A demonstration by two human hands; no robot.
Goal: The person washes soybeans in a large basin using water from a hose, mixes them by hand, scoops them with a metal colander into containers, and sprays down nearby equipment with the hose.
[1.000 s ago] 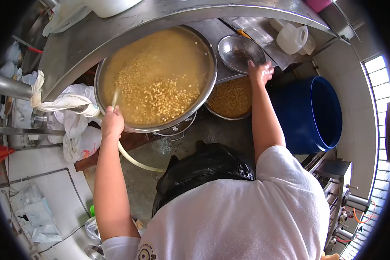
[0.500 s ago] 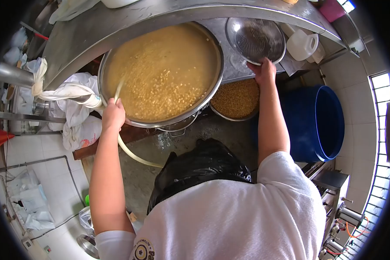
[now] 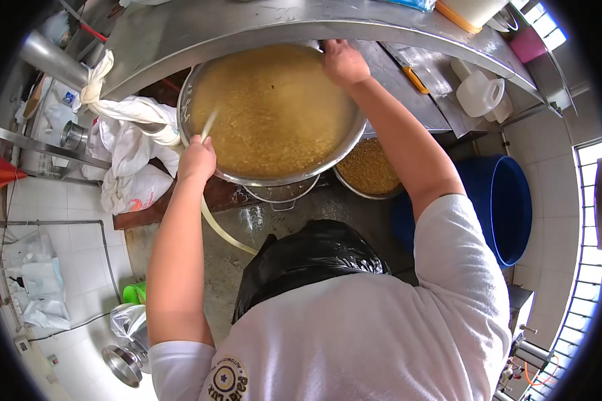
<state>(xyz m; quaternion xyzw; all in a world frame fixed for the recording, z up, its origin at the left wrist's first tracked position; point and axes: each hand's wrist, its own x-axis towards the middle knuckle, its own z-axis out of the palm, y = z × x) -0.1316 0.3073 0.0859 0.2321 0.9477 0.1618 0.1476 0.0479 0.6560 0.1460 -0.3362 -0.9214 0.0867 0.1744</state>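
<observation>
Just beyond the right grip [image 3: 346, 63] runs a steel shelf [image 3: 247, 27] over a metal bench [image 3: 416, 115], well to its right stands a pale tiled wall [image 3: 550, 170] with a bright barred window [image 3: 587, 177], and below the left grip [image 3: 198, 159] spreads grey floor [image 3: 215, 275], with white wall tiles [image 3: 85, 239] farther left.

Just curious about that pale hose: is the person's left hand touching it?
Touching: the head view shows the left hand holding the pale hose, whose end pokes out above it.

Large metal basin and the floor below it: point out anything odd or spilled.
In the large metal basin, a small dark speck stands out against the cloudy yellow-brown liquid; I can't tell what it is. The floor below has shiny, wet-looking patches, possibly splashed liquid.
</observation>
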